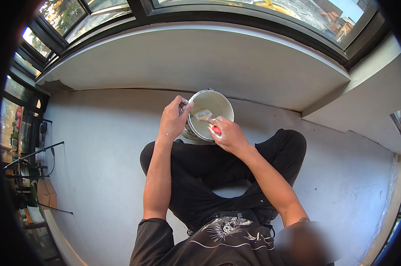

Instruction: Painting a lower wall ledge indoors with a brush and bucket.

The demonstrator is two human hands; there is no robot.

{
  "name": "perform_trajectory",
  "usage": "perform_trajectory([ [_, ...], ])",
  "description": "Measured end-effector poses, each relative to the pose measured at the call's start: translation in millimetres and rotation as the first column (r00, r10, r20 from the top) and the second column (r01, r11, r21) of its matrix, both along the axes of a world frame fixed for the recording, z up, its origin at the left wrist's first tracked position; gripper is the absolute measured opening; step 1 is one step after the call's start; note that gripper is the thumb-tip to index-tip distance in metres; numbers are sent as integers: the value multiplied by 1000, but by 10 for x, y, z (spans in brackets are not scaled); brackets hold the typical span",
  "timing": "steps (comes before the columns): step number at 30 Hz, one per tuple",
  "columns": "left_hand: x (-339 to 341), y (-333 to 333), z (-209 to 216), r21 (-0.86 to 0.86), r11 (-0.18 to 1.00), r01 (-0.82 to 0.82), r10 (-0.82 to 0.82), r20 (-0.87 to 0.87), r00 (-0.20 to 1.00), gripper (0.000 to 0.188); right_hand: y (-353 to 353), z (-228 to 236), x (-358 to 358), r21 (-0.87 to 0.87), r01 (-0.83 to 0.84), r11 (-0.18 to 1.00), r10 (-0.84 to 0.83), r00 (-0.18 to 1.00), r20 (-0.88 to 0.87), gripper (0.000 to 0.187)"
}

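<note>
A white bucket [211,97] stands on the floor in front of my crossed legs, its mouth facing up and its inner wall coated with pale residue. My left hand [176,116] grips the left side of the bucket's rim, fingers bent over it. In my right hand [229,135], closed at the near right edge of the bucket, is a red-handled putty knife [204,115]. Its flat head, smeared whitish, lies over the bucket's mouth near the left inner wall. White smears mark both hands. How much the bucket holds cannot be made out.
A low white wall [200,57] under dark-framed windows [253,15] runs just beyond the bucket. Along the far left are cluttered shelves, a black stand [34,155] with thin legs reaching over the pale floor [103,133], and a cardboard box [46,193].
</note>
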State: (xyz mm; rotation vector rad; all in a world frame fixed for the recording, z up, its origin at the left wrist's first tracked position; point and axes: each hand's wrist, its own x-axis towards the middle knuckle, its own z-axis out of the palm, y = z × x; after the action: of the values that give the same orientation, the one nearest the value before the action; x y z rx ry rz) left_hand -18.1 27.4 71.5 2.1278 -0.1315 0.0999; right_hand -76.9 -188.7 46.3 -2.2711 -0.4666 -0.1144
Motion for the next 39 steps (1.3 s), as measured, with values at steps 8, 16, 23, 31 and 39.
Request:
perform_trajectory([
  [8,15,1,-19,-97,995,-2,-5,-69,998,28,250,-165,489,13,-65,998,65,998,7,29],
  [16,80,28,-52,-40,999,-5,4,-24,1000,28,38,-200,288,213,-53,976,29,993,114,33],
  [23,107,45,-66,13,999,-34,34,19,999,30,-126,-184,106,219,-63,974,7,968,251,34],
  [31,92,69,-91,56,995,-79,76,53,996,32,-255,-103,-49,216,-72,974,2,952,307,32],
  [39,61,147,-125,88,989,-116,114,28,993,31,-509,175,-273,281,48,959,-92,985,146,32],
])
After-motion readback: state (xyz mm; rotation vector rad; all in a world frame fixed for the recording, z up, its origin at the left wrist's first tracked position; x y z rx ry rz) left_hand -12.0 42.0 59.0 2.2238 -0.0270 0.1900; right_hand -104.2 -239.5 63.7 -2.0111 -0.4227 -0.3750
